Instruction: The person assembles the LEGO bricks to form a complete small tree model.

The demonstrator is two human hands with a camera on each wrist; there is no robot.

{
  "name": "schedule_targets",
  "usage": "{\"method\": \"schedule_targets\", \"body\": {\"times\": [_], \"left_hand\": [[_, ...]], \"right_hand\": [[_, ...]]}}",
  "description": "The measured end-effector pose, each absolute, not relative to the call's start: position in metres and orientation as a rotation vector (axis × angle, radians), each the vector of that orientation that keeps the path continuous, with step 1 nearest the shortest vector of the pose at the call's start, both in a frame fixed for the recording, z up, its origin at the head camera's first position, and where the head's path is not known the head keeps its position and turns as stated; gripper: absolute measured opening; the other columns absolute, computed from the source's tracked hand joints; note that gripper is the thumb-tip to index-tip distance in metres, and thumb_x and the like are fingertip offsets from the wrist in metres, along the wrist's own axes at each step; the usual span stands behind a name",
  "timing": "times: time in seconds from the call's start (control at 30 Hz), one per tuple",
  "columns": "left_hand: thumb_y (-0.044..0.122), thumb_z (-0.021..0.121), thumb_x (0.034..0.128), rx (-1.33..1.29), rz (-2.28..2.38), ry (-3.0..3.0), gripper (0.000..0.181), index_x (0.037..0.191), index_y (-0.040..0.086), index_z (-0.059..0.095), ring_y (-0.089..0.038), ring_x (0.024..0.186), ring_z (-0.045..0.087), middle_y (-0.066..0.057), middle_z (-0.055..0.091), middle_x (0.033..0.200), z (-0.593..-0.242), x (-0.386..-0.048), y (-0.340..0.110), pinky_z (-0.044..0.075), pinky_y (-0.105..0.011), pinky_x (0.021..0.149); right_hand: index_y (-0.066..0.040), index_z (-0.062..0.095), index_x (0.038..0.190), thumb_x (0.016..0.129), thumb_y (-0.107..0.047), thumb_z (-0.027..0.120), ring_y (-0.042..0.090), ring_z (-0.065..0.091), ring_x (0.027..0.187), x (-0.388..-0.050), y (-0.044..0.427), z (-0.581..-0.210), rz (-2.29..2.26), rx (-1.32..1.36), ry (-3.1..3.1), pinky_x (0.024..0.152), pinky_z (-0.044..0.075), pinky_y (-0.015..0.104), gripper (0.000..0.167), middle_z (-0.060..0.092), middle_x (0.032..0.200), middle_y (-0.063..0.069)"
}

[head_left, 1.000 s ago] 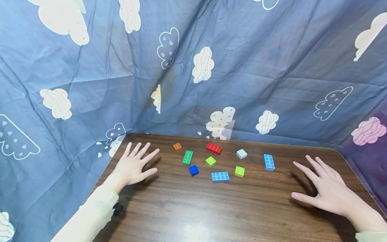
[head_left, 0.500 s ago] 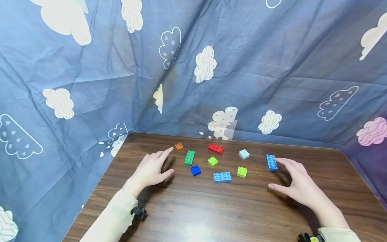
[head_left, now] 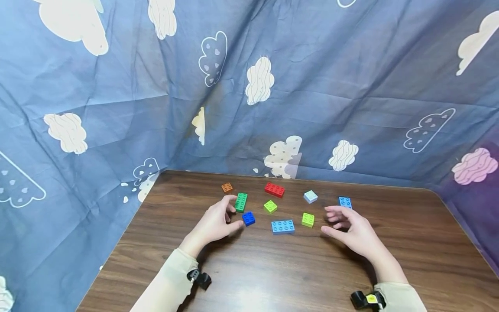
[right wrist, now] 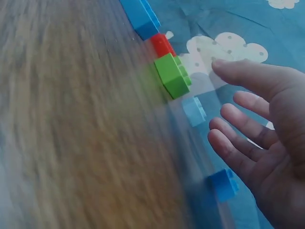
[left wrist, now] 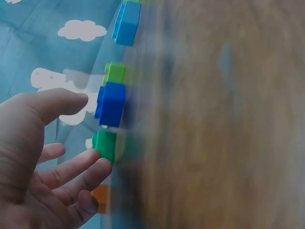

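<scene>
My left hand [head_left: 214, 221] hovers beside the dark blue square brick [head_left: 248, 218] and the long green brick [head_left: 241, 202], thumb and fingers spread apart with nothing between them. In the left wrist view, the thumb is close to the dark blue brick [left wrist: 112, 105] and the fingertips lie near the green brick [left wrist: 106, 145]; contact cannot be told. My right hand [head_left: 352, 229] is held loosely curved, holding nothing, to the right of a lime green brick [head_left: 308, 219]. It partly covers a long blue brick [head_left: 345, 202] behind it.
On the wooden table [head_left: 249, 268] also lie an orange brick [head_left: 227, 187], a red brick [head_left: 274, 190], a pale blue brick [head_left: 310, 196], another lime brick [head_left: 270, 206] and a second long blue brick [head_left: 283, 227]. A cloud-patterned curtain [head_left: 234, 125] hangs behind.
Both hands have come inward over the table, the left one rightward to the dark blue brick, the right one leftward past the long blue brick. Their fingers are more bent. The bricks have stayed put.
</scene>
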State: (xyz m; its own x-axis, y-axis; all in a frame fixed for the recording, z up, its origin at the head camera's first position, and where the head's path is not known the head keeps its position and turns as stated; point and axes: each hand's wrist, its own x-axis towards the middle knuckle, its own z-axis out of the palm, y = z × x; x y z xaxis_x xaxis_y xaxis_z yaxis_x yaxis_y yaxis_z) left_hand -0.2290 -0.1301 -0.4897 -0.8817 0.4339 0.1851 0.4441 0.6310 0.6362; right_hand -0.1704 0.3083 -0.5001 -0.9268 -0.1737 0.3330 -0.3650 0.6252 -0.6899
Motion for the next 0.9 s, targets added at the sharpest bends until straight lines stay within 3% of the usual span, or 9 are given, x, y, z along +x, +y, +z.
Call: {"method": "schedule_targets", "body": {"times": [0.27, 0.47, 0.67, 0.9], "left_hand": [[0.021, 0.090, 0.0917, -0.749, -1.136, -2.805, 0.071, 0.148, 0.004, 0.050, -0.019, 0.083, 0.067, -0.007, 0.071, 0.111, -0.494, -0.227, -0.120, 0.055, -0.030, 0.076], [0.018, 0.091, 0.0908, -0.789, -1.087, -2.797, 0.047, 0.127, 0.003, 0.065, -0.020, 0.084, 0.067, -0.008, 0.072, 0.108, -0.495, -0.227, -0.112, 0.055, -0.031, 0.075], [0.017, 0.089, 0.0927, -0.809, -0.997, -2.826, 0.031, 0.116, 0.007, 0.071, -0.017, 0.084, 0.065, -0.004, 0.072, 0.105, -0.496, -0.230, -0.097, 0.054, -0.030, 0.076], [0.017, 0.088, 0.0943, -0.830, -1.022, -2.864, 0.025, 0.114, 0.009, 0.073, -0.013, 0.084, 0.063, -0.003, 0.070, 0.103, -0.497, -0.238, -0.076, 0.053, -0.028, 0.076]], "right_hand": [[-0.009, 0.068, 0.140, 0.093, -0.021, 0.091, 0.024, 0.070, 0.112, -0.175, 0.296, -0.509, 1.252, 0.372, -2.631, 0.085, 0.059, 0.027, 0.053, 0.074, 0.127, 0.012], [-0.005, 0.068, 0.141, 0.095, -0.023, 0.089, 0.031, 0.069, 0.113, -0.179, 0.292, -0.512, 1.255, 0.325, -2.668, 0.081, 0.057, 0.024, 0.054, 0.074, 0.130, 0.014], [-0.007, 0.071, 0.139, 0.092, -0.028, 0.092, 0.028, 0.065, 0.111, -0.187, 0.289, -0.516, 1.182, 0.293, -2.727, 0.078, 0.053, 0.024, 0.055, 0.074, 0.129, 0.012], [-0.010, 0.077, 0.134, 0.090, -0.029, 0.093, 0.033, 0.067, 0.115, -0.192, 0.281, -0.517, 1.063, 0.317, -2.763, 0.091, 0.055, 0.048, 0.050, 0.074, 0.131, 0.013]]}}
